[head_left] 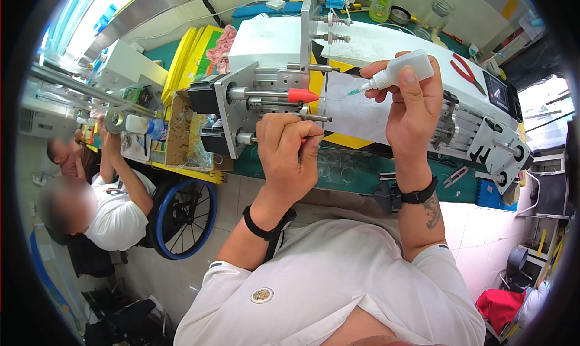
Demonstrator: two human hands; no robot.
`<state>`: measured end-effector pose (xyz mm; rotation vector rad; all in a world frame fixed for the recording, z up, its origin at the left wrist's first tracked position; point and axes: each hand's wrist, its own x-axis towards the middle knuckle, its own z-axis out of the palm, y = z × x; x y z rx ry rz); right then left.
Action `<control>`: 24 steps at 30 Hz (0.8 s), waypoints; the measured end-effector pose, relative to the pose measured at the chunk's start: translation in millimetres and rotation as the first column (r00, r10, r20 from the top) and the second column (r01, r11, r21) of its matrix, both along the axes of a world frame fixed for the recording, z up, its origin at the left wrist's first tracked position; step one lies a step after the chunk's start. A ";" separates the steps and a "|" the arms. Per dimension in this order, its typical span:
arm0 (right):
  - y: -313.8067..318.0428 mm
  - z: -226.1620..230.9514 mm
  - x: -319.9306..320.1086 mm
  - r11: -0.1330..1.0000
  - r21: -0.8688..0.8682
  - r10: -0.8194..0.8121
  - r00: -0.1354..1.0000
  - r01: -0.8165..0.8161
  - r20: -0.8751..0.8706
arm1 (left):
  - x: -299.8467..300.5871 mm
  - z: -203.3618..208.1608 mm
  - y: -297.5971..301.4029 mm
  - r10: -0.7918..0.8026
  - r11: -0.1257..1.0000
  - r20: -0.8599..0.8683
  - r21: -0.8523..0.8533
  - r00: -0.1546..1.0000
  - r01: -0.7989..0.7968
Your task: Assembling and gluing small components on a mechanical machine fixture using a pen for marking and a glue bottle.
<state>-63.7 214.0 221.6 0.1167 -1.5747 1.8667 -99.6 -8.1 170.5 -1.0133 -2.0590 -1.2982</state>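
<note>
Head view, count: one translucent white plastic squeeze bottle, one smooth red cone, two black boxy motors.
Bottle: tilted above a flat white sheet, fine needle pointing at the cone's tip.
Right hand: gripping the bottle.
Left hand: fingers curled to thumb; can't tell what's pinched.
Cone: on a shiny metal shaft.

No lettering can be read, even on the round chest badge.
</note>
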 end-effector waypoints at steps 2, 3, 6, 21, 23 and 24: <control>0.0 0.4 0.9 1.000 -0.006 0.000 1.000 0.000 -0.001 | -0.8 1.8 0.7 -0.002 1.000 -0.041 -0.012 0.999 0.001; 0.0 0.3 1.3 1.000 -0.012 0.002 1.000 -0.002 -0.002 | -0.5 2.0 1.1 -0.003 1.000 -0.041 -0.012 0.999 0.002; 2.4 -5.4 0.0 1.000 0.013 -0.005 1.000 0.005 -0.012 | 0.5 2.0 0.8 0.001 1.000 -0.058 -0.014 0.998 -0.002; -25.6 5.7 57.9 0.992 0.033 0.120 0.993 -0.120 0.008 | 61.2 -19.2 -24.6 -0.300 0.909 0.831 0.398 0.469 -0.123; -36.6 -7.6 57.4 0.990 -0.067 0.136 0.979 -0.127 0.153 | 57.1 -20.5 -23.3 -0.360 0.897 0.852 0.428 0.380 -0.110; -36.7 -14.1 57.1 0.988 -0.075 0.146 0.976 -0.135 0.164 | 54.3 -19.7 -21.8 -0.423 0.870 0.845 0.479 0.327 -0.115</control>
